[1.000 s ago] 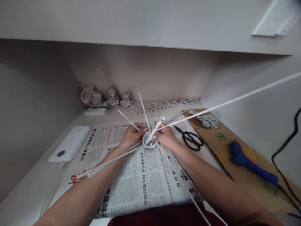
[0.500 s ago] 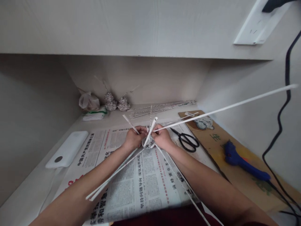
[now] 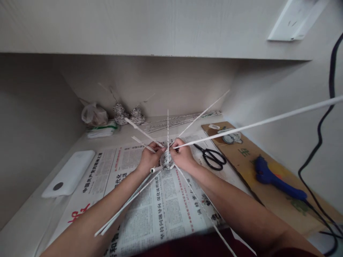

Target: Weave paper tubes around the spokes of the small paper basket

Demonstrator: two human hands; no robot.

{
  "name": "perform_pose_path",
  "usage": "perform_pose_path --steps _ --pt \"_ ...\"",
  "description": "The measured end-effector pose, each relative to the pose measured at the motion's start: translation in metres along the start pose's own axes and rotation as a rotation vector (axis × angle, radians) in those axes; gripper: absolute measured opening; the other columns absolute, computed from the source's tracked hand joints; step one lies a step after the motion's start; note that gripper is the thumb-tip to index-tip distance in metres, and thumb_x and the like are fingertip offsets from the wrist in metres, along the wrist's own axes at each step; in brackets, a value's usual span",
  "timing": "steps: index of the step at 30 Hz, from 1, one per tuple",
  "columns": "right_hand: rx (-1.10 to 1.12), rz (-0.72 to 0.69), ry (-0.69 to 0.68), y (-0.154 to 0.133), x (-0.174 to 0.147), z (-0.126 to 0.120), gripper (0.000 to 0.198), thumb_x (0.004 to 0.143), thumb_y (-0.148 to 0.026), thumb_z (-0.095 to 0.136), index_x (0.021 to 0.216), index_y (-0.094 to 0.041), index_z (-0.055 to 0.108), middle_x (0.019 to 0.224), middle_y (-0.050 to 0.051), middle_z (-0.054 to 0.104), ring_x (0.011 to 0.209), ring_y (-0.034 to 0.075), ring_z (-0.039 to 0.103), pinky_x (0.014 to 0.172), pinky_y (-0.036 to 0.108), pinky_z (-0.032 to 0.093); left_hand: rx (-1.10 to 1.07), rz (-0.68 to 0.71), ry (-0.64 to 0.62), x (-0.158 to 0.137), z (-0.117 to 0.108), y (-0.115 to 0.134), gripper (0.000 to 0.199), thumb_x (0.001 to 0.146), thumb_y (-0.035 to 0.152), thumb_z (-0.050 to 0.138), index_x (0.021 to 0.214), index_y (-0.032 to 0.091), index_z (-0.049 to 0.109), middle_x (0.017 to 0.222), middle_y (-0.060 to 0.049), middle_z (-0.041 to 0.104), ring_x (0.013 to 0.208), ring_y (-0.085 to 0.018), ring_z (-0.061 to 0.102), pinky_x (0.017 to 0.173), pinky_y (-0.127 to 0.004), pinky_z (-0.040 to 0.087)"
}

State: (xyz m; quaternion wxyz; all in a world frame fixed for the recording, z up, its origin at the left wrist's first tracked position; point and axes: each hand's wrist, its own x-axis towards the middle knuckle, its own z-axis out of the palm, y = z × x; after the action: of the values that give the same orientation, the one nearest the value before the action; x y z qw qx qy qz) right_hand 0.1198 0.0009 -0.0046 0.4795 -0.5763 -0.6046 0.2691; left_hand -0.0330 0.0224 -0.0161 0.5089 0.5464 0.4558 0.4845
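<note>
Between my hands is a small woven piece of rolled newspaper (image 3: pixel 166 160), with several paper sticks fanning out from it. My left hand (image 3: pixel 150 155) grips its left side, fingers closed near the sticks that point up and left. My right hand (image 3: pixel 183 154) pinches a long white paper stick (image 3: pixel 241 127) close to the weave; that stick runs far out to the right. Other paper sticks (image 3: pixel 128 203) trail down along my left forearm, and another paper stick (image 3: pixel 206 210) slants down by my right forearm. My fingertips partly hide the weave.
Black scissors (image 3: pixel 213 159) lie right of my right hand. A blue glue gun (image 3: pixel 278 180) rests on cardboard (image 3: pixel 249 171). White power bank (image 3: pixel 70 174) at left. Two woven gourd shapes (image 3: pixel 137 116), a plastic bag (image 3: pixel 94 114) and spare paper sticks (image 3: pixel 184 120) are behind. Newspaper (image 3: pixel 150 214) covers the table.
The thick upright stick at the centre no longer stands there; a short open tube end now points lower left. Another stick now slants up right. The view has shifted slightly.
</note>
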Motion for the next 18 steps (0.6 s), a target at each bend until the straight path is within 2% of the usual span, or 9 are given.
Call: perform_pose_path --steps 3,8,14,18 --pt "0.010 0.014 0.003 0.005 0.001 0.002 0.014 0.075 -0.028 0.060 0.069 -0.024 0.048 0.058 -0.006 0.051 0.055 0.013 0.047 0.055 0.025 0.034 0.016 -0.001 0.004 0.000 0.000 0.002 0.035 0.060 0.045 0.078 0.078 0.019 0.063 0.069 -0.001 0.067 0.063 -0.017 0.060 0.061 -0.027 0.045" --pt "0.137 0.119 -0.014 0.012 0.005 0.005 0.015 0.074 -0.036 0.063 0.073 -0.024 0.055 0.060 -0.004 0.059 0.055 0.015 0.053 0.055 0.026 0.041 0.033 0.048 0.058 -0.001 0.001 0.006 0.031 0.060 0.043 0.075 0.073 0.021 0.059 0.067 0.000 0.064 0.066 -0.017 0.061 0.064 -0.028 0.045" --pt "0.345 0.185 -0.135 0.008 0.005 0.006 0.017 0.072 -0.036 0.065 0.079 -0.021 0.065 0.068 -0.001 0.068 0.062 0.016 0.062 0.061 0.027 0.047 -0.001 0.085 0.012 -0.002 0.000 0.008 0.029 0.062 0.041 0.075 0.075 0.021 0.058 0.066 0.002 0.063 0.064 -0.016 0.060 0.062 -0.027 0.045" --pt "0.334 0.184 -0.041 0.010 0.006 0.005 0.013 0.072 -0.031 0.063 0.079 -0.021 0.065 0.067 -0.001 0.067 0.061 0.016 0.061 0.058 0.025 0.047 0.007 0.070 0.024 -0.002 -0.001 0.008 0.030 0.062 0.041 0.077 0.075 0.021 0.059 0.064 0.002 0.063 0.061 -0.016 0.060 0.061 -0.027 0.046"
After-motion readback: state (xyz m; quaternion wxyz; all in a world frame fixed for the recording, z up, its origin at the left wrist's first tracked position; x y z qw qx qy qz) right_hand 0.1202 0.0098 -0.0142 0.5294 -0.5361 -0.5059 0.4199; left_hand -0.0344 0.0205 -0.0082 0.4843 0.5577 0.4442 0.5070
